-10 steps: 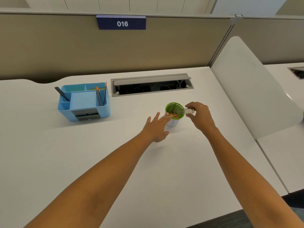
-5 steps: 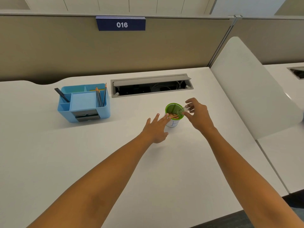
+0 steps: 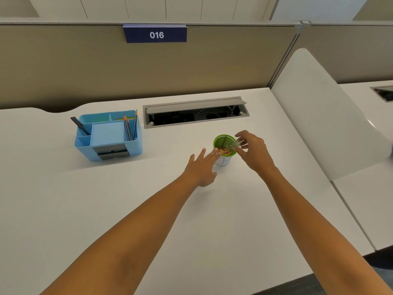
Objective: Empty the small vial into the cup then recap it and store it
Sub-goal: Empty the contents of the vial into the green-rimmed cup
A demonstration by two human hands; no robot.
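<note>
A white cup (image 3: 223, 161) with a green inside (image 3: 222, 141) stands on the white desk (image 3: 148, 209); small orange bits lie in it. My right hand (image 3: 254, 153) holds a small clear vial (image 3: 234, 145) tilted mouth-down over the cup's right rim. My left hand (image 3: 201, 168) rests on the desk with fingers spread, fingertips touching the cup's left side. The vial's cap is not visible.
A blue desk organizer (image 3: 108, 136) with pencils sits at the left. An open grey cable tray (image 3: 195, 112) lies behind the cup. A white divider panel (image 3: 325, 116) rises at the right. A beige partition with the sign 016 (image 3: 156, 35) closes the back.
My right hand has tipped the vial further, from lying level at the rim to pointing down into the cup. My left hand has stayed by the cup.
</note>
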